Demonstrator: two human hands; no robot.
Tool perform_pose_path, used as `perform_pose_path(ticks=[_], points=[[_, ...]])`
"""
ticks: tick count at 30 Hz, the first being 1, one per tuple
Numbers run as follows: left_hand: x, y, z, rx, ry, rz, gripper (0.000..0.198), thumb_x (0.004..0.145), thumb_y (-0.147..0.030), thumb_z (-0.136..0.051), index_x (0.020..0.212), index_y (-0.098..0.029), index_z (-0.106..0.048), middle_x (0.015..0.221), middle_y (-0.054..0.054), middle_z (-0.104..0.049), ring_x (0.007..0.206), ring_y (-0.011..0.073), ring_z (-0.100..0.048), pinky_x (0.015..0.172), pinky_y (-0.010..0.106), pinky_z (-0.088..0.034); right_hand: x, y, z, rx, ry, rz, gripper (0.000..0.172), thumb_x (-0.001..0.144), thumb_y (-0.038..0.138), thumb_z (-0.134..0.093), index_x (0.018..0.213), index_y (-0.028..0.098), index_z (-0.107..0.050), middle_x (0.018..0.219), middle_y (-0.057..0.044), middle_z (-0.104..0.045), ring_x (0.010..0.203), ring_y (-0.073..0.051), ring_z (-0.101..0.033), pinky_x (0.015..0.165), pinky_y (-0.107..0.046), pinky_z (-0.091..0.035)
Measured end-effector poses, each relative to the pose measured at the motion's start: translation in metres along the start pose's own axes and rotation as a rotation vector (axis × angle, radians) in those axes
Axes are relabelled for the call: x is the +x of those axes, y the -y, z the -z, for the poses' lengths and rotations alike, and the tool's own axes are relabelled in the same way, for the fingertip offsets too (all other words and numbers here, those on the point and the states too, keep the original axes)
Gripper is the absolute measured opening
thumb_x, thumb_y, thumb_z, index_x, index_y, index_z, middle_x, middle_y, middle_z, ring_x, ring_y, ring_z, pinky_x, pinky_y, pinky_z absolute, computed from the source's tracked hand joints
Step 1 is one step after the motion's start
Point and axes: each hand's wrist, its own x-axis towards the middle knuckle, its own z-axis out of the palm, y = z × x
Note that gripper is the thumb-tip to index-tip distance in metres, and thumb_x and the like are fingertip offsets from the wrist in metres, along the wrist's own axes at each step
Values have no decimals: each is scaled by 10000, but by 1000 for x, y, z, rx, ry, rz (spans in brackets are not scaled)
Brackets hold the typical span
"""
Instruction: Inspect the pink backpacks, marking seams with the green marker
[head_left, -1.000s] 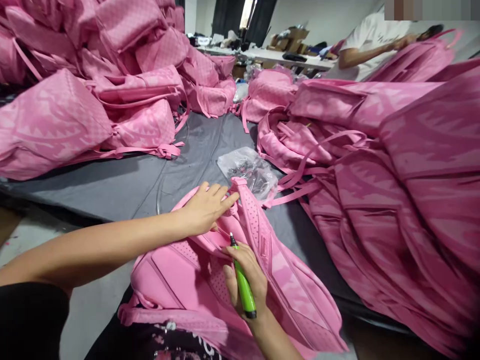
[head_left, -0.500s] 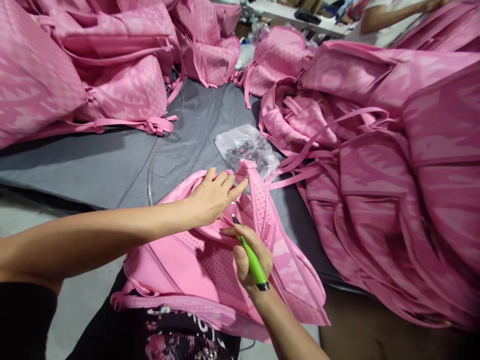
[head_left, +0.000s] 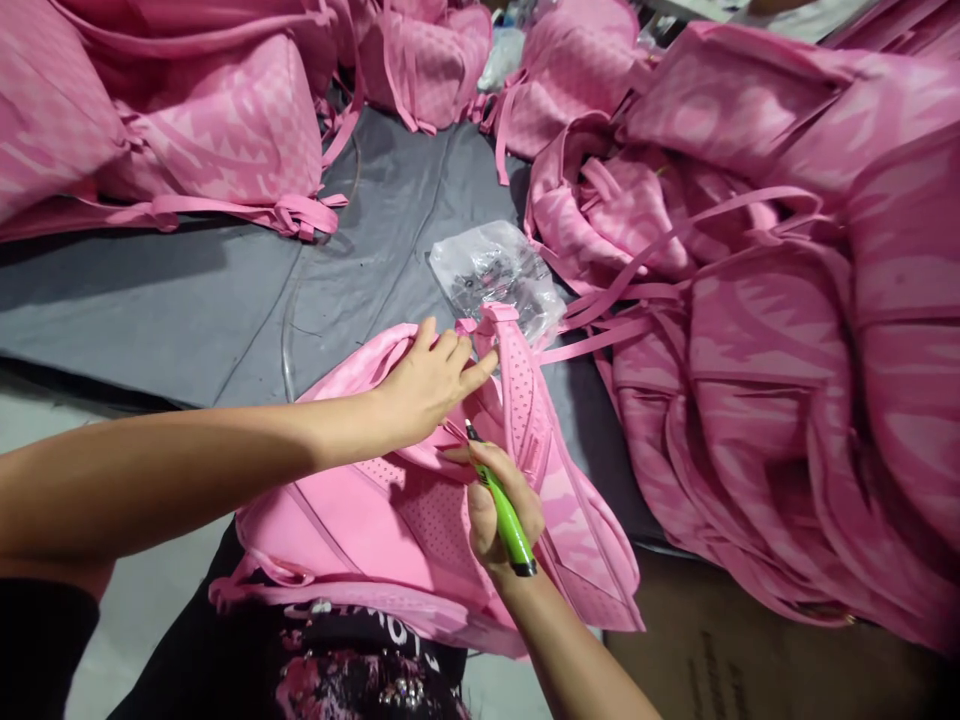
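A pink backpack (head_left: 337,530) with perforated padding leans across my lap and the table's edge, its straps facing me. My left hand (head_left: 420,385) lies over its upper part, fingers bent over the fabric, one finger reaching toward the upright shoulder strap (head_left: 517,385); its thumb is hidden. In my right hand (head_left: 506,510) is a green marker pen (head_left: 508,525) with a black end. Its uncapped tip points up and left, close below my left hand. Whether the tip touches the fabric, I cannot tell.
Just beyond the backpack, a clear plastic bag (head_left: 495,275) with dark print lies on the grey-covered table (head_left: 247,310). Pink backpacks (head_left: 765,320) are piled at the right, others (head_left: 217,130) at the left and back. A brown cardboard box (head_left: 697,640) stands low at the right.
My view has tilted down, so the far backpacks sit higher in the picture and the co-worker has mostly left it. Both hands keep nearly the same place on the backpack.
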Motion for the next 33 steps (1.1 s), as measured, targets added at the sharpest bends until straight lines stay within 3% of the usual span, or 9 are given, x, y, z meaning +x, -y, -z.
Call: perform_pose_path(ticks=[5,10,12,17,20,23,27,29,33], points=[[-2,1,-7,-45,-38,-64,832,889,-370,-561,1568,-187,-115,1588,184,-252,1505,389,-104,1188,619,-122,0,-1,-3,13,-38,43,346,979,287,-489,1297,183,-574,966,-89,-720,887,-246,-698,864,-464,-556],[5,2,-7,-113,-75,-181,1091,804,-392,-682,1556,-266,98,1640,190,-42,1518,401,-12,1160,684,-92,-2,-2,-10,71,-79,36,376,968,251,-488,1333,189,-557,1005,-87,-705,891,-239,-686,836,-459,-561],[10,1,-8,-107,-69,-211,1020,825,-340,-660,1560,-290,46,1636,178,-87,1513,405,-62,1151,683,-120,-2,-3,-11,72,-93,13,365,974,255,-481,1322,184,-562,1002,-88,-705,888,-239,-692,835,-456,-565],[13,1,-8,-125,-11,-172,654,896,-342,-585,1488,-208,-341,1473,230,-407,1361,420,-394,1082,551,-317,-5,-7,-5,-13,-12,-51,366,988,344,-493,1325,209,-541,1038,-99,-719,943,-265,-705,894,-502,-565],[12,1,-6,-131,-13,-117,706,891,-370,-611,1511,-218,-309,1512,224,-368,1383,423,-356,1079,558,-313,-1,-8,-2,136,-2,-199,402,975,351,-533,1349,223,-459,1090,-112,-707,951,-260,-715,829,-457,-601],[13,-1,-3,-99,0,-13,879,849,-436,-673,1558,-224,-198,1558,234,-296,1403,450,-311,1100,612,-257,10,-10,4,275,-1,-323,278,980,328,-563,1230,232,-491,1013,-79,-723,924,-235,-723,807,-404,-608],[17,-4,0,-53,51,31,807,911,-330,-579,1575,-227,-131,1524,225,-365,1253,389,-487,1019,531,-360,28,-19,24,232,73,-488,234,993,344,-558,1204,245,-542,1028,-69,-723,949,-221,-713,853,-397,-587],[18,-4,2,-41,75,25,794,911,-304,-565,1575,-218,-139,1519,220,-376,1211,380,-512,991,514,-380,34,-23,36,130,212,-420,252,980,345,-576,1217,258,-573,1089,-71,-712,979,-226,-698,871,-408,-567],[19,0,8,-36,118,-9,857,877,-282,-602,1578,-196,-116,1553,225,-325,1220,396,-502,981,522,-383,44,-25,52,-43,499,-147,297,964,382,-603,1237,266,-602,1181,-67,-683,1082,-256,-642,938,-464,-479]])
